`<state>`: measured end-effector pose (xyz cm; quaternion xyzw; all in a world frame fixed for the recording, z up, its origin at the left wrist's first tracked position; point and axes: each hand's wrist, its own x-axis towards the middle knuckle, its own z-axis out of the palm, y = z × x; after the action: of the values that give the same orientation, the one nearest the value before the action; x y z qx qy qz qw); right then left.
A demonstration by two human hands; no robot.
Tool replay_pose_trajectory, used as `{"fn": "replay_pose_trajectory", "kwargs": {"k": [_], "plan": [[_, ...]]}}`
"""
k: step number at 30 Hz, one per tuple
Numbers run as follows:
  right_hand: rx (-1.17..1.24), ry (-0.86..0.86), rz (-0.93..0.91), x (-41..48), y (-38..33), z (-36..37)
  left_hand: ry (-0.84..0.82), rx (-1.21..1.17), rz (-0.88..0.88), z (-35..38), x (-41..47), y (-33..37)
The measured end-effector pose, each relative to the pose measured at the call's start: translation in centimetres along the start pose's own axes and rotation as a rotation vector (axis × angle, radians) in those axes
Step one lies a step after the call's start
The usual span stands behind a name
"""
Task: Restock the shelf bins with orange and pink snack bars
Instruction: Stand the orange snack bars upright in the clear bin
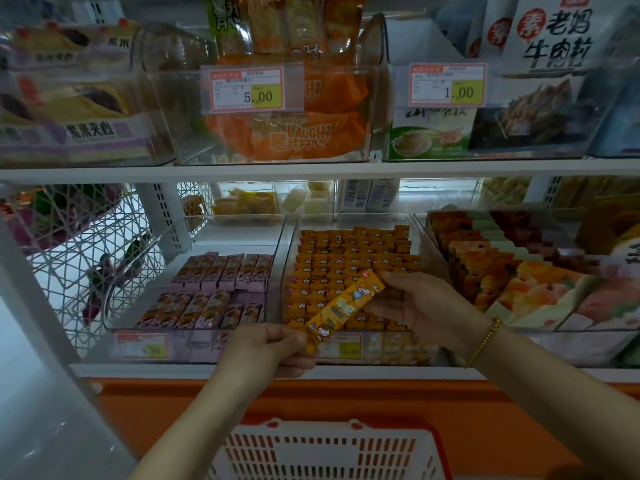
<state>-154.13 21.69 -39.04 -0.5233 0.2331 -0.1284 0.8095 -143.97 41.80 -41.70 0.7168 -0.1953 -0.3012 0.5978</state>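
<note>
Head view: both hands hold one long orange foil-wrapped snack bar (341,310) just in front of the lower shelf, a little toward five o'clock from the middle of the frame. The bar is tilted, its low end toward seven o'clock and its high end toward one o'clock. The left hand (266,351) pinches the low end between thumb and curled fingers. The right hand (426,306), with a gold beaded bracelet (485,341) on its wrist, grips the high end – thumb on top, fingers beneath.

Behind the bar stands a clear plastic shelf bin (289,244) packed with rows of small orange bars (349,258) standing on end; the held bar hovers over their front rows. Just beside it at nine o'clock is a second clear plastic bin (242,230) with pink-wrapped bars (214,289) lying flat in two rows toward the front, the back part of its floor bare. Yellow-and-red price labels (349,348) sit on the front walls of both bins.

At six o'clock, below the shelf edge, is a white-and-red slotted plastic basket (311,452) – only its upper part shows. At nine o'clock hangs a white wire basket (86,244).
</note>
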Motion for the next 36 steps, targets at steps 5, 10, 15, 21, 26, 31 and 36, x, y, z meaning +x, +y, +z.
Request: {"fn": "replay_pose_trajectory", "kwargs": {"k": [5,10,15,21,26,31,36], "plan": [[0.010,-0.014,0.027,0.0,-0.1,-0.2,-0.030,-0.041,-0.039,-0.1,0.0,0.1],[-0.074,-0.080,0.009,0.1,0.1,-0.2,-0.054,-0.046,-0.056,-0.2,0.2,-0.1],[-0.245,-0.191,0.000,0.1,0.3,-0.4,-0.103,-0.152,-0.128,-0.2,0.3,0.0],[-0.260,-0.339,-0.067,-0.4,0.1,-0.5,-0.319,-0.534,-0.365,-1.0,-0.1,0.6],[-0.329,-0.438,-0.184,-0.9,0.3,0.1,-0.588,-0.770,-0.447,-0.5,-0.7,0.8],[-0.344,-0.229,-0.200,-0.1,0.5,0.0,-0.426,-0.662,-0.288,0.4,-0.5,0.6],[-0.204,-0.075,0.035,0.2,0.4,-0.2,-0.036,0.128,0.080,0.7,-0.3,0.0]]}}
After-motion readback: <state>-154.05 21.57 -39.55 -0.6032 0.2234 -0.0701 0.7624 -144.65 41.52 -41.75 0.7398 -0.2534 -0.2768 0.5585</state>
